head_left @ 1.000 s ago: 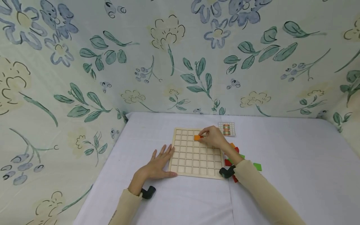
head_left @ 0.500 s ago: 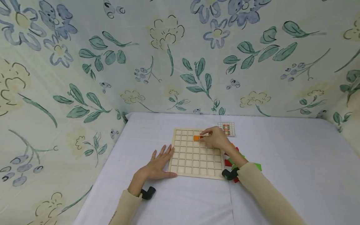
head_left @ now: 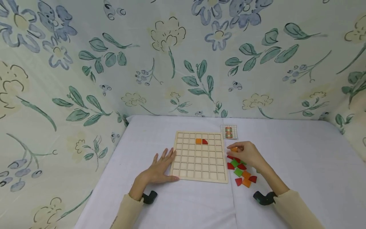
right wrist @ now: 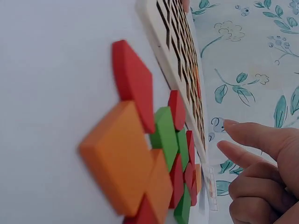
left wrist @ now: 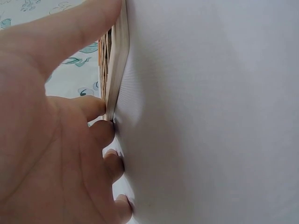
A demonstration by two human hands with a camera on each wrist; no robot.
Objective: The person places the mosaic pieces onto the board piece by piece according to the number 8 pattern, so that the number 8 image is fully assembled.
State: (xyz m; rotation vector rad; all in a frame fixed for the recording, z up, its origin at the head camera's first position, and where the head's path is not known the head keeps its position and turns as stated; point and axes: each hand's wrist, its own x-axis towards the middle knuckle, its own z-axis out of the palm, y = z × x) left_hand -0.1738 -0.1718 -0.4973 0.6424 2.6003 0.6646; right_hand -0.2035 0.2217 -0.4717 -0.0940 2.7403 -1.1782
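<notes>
A wooden grid board (head_left: 188,165) lies on the white-covered table. An orange square tile (head_left: 198,141) and a red quarter-round tile (head_left: 205,142) sit side by side in its upper cells. My left hand (head_left: 158,168) rests at the board's left edge, fingers spread, thumb by the near corner. Right of the board, my right hand (head_left: 248,155) hovers over the far end of a loose pile, near an orange piece (head_left: 234,149). In the right wrist view, its thumb and index finger are apart with nothing between them, the other fingers folded in.
Loose green tiles (head_left: 238,172), red quarter-round pieces (head_left: 253,179) and orange squares (head_left: 246,182) lie along the board's right side. Behind them lies a small pattern card (head_left: 229,132) with a coloured design on a grid. A floral cloth (head_left: 171,79) hangs behind the table.
My right hand has left the red quarter-round tile beside the orange square and moved right and nearer, over the loose pieces. My left hand stays at the board's edge.
</notes>
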